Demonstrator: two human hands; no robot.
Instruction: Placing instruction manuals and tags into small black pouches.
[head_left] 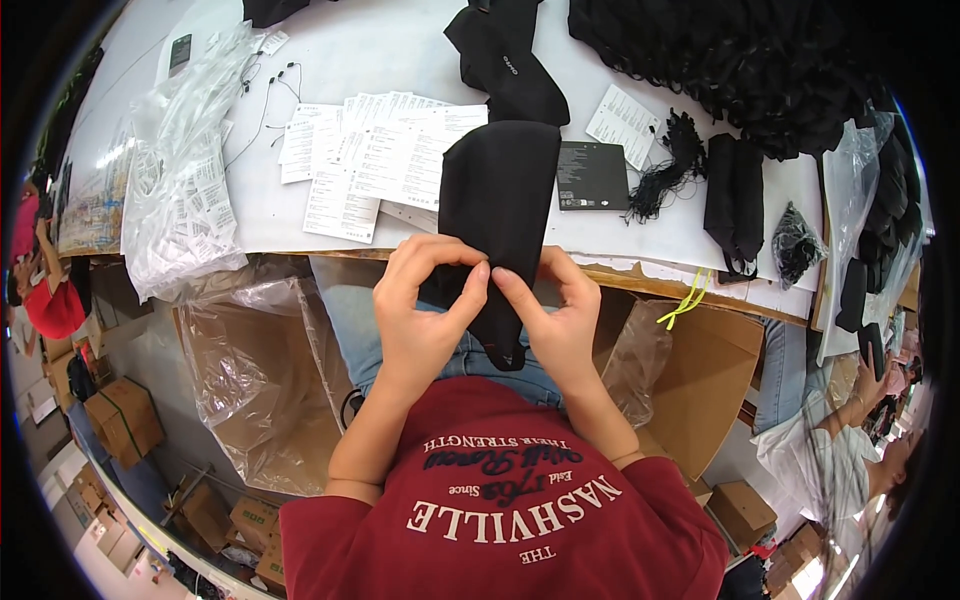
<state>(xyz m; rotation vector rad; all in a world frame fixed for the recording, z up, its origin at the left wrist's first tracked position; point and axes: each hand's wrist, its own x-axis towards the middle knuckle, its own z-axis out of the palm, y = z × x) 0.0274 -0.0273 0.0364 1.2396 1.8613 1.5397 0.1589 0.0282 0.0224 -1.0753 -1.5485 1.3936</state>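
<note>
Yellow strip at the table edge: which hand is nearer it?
Right: the right hand, right of centre on the black pouch, has the yellow strip off to its right. The left hand is farther, at the pouch's left.

The person wore a dark red T-shirt [590, 560] with short, loose sleeves [318, 535]. White lettering [513, 514], its largest row arched, ran across the front, with dark script [490, 459] set among the rows. The jeans [354, 338] were faded light blue denim.
</note>
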